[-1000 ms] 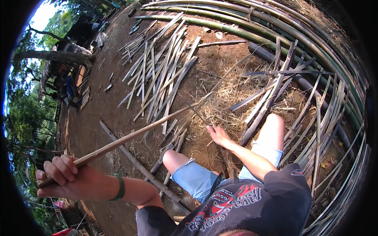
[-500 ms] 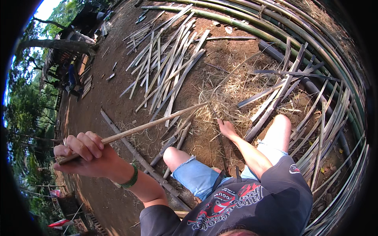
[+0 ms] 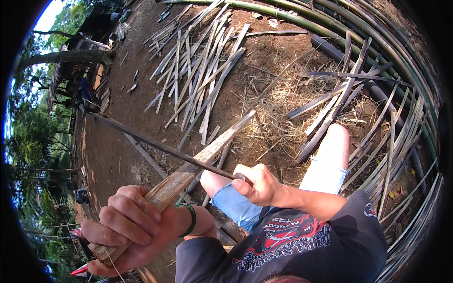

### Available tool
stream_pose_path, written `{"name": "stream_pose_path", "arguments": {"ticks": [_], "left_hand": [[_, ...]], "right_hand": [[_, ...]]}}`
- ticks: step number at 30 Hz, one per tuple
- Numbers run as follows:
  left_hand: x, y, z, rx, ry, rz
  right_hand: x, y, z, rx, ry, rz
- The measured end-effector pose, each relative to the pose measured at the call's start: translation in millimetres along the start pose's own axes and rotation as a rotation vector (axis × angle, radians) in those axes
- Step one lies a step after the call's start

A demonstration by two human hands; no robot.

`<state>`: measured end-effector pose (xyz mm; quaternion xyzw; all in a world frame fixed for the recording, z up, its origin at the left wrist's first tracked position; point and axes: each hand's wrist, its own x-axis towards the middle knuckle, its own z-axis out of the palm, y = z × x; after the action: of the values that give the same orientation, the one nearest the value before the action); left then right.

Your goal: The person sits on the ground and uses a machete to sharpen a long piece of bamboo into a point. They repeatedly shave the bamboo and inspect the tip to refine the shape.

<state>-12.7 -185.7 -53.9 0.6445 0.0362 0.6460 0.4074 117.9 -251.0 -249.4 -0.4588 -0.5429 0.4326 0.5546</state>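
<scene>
My left hand, raised at the lower left with a green band at its wrist, is wrapped round the lower end of a pale split bamboo strip. The strip slants up and right, its broad face showing and its far end narrower. In front of my lap, my right hand is closed on the handle of a long machete. The dark blade points up and left and crosses the strip near its middle. Whether its edge touches the wood, I cannot tell.
Curly shavings cover the dirt ahead. Loose bamboo strips lie scattered beyond, with more strips piled at my right. Long green poles curve along the far right. A pole lies left of my knees.
My right hand has risen from beside the shavings, bringing the machete across the bamboo strip. My left hand has come nearer and lower, and the strip now shows its broad face.
</scene>
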Motion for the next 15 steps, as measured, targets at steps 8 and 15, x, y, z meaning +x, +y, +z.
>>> {"name": "stream_pose_path", "arguments": {"ticks": [8, 15], "left_hand": [[0, -8, 0, -0.017, -0.009, 0.048], [1, -8, -6, -0.022, 0.054, 0.019]], "right_hand": [[-4, 41, 1, -0.245, 0.142, -0.171], [-1, 115, -14, -0.216, 0.113, 0.254]]}}
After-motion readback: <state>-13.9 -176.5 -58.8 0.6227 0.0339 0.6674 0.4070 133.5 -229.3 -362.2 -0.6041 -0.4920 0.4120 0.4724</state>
